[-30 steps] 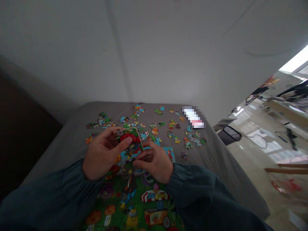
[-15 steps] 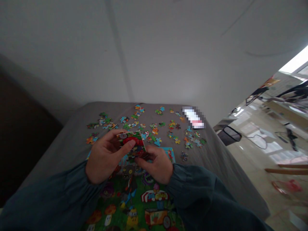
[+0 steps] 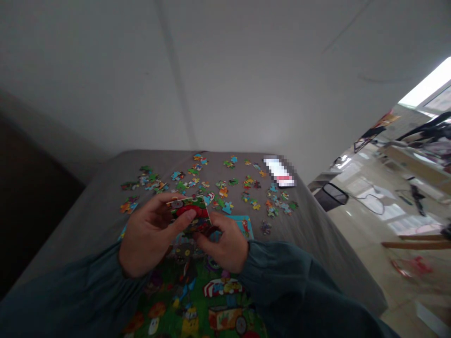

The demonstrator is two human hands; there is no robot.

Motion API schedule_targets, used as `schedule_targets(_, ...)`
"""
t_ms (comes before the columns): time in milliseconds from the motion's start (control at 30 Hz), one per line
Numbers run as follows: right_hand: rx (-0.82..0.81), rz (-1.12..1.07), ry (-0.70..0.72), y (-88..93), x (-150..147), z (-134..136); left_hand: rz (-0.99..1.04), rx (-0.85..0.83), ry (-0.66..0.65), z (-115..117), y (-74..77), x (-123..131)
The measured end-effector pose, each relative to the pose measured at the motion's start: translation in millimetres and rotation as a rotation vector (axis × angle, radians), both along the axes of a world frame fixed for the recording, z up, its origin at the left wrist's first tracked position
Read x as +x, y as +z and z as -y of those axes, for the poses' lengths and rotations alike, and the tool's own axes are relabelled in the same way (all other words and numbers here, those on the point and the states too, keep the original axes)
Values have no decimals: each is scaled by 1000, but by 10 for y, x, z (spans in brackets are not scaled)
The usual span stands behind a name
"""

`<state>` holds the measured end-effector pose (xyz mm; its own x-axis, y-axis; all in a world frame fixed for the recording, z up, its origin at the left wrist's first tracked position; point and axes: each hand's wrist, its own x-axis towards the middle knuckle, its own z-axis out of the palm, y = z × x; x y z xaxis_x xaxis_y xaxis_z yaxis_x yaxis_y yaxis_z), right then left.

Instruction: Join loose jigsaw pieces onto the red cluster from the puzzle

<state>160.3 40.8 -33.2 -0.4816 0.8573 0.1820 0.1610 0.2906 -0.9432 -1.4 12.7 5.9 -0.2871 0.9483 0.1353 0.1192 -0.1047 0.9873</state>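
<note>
Head view, only cam. Both hands are up over the desk [image 3: 88, 206], which has a grey cloth on it, and share one joined chunk of puzzle [image 3: 192, 213]: a few pcs already locked together, red and green print facing up, tilted toward the camera.

Left hand [image 3: 150, 234] is closed on the chunk's left side, thumb pressed on the red patch on top w/ fingers curled behind. That looks like a pinch meant to keep the linked pcs flat so they don't fold at the seams.

Right hand [image 3: 225, 241] is closed on the lower right corner of the same chunk, fingertips bunched tight at its edge. Can't tell if it also has a separate small pc between the fingers; too dark and blurred there.

The chunk is held in the air, just above the far edge of the assembled puzzle picture [image 3: 214, 300], which lies flat on the desk under the wrists and shows green ground w/ mushrooms and a striped cart. A blue border strip shows just right of the right hand.

Beyond the hands, loose pcs [image 3: 225, 190] lie scattered face up across the far half of the desk, apart from each other, probably so the prints can be read. A pixelated white and red object [image 3: 278, 170] sits near the far right corner. Dark teal sleeves [image 3: 299, 286] cover both forearms.
</note>
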Motion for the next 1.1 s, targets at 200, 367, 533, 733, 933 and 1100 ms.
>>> schedule_targets(200, 25, 16, -9, -8, 5, 10, -79, 5, 13, 15, 20, -1)
schedule_targets(367, 27, 8, 37, 11, 18, -3, -80, 3, -2, 10, 46, 3)
schedule_targets(533, 70, 52, 98, 34, 38, -10, -79, 10, -34, 20, 82, -20)
schedule_targets(733, 283, 229, 257, 154, 313, -342, -121, 84, 0, 26, 71, -82)
schedule_targets(933, 416, 744, -234, 121, 969, -1053, -209, 91, 31, 18, 95, -94)
schedule_targets(1100, 395, 826, -255, -45, 1216, -1246, -210, 40, -8, 1, 104, -63)
